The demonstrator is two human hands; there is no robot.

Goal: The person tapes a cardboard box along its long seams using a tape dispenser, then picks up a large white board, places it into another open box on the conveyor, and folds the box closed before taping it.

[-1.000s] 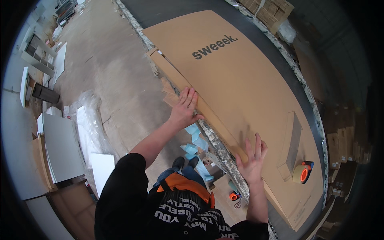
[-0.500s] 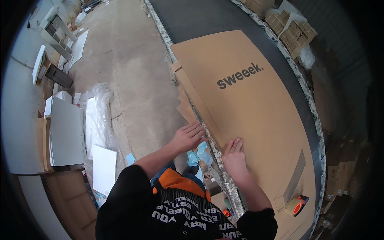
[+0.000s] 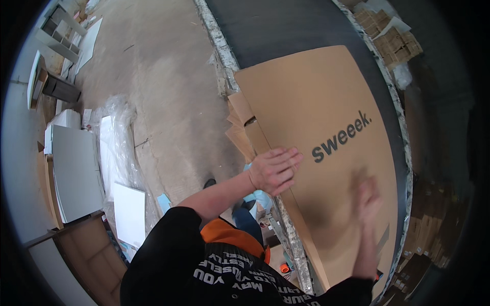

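Observation:
A large brown cardboard carton lies flat on the long dark-topped bench. My left hand is on the carton's left edge, fingers stretched out together across the top panel, with nothing visible in it. Over the right part of the panel, my right hand is smeared by motion. Its fingers cannot be made out. At the left edge a cardboard flap sticks outward near the far corner. An orange tape roll shows only partly beside my right forearm.
The bench's dark surface continues beyond the carton. Left on the floor are white panels, clear plastic wrap and leaning boards. Stacked cardboard stands beyond the bench's right edge. Another orange roll sits low beside the bench.
My right hand has left the carton's left edge and swung right over the panel. My left hand has come up onto the edge. The view has shifted; the tape roll is now mostly covered.

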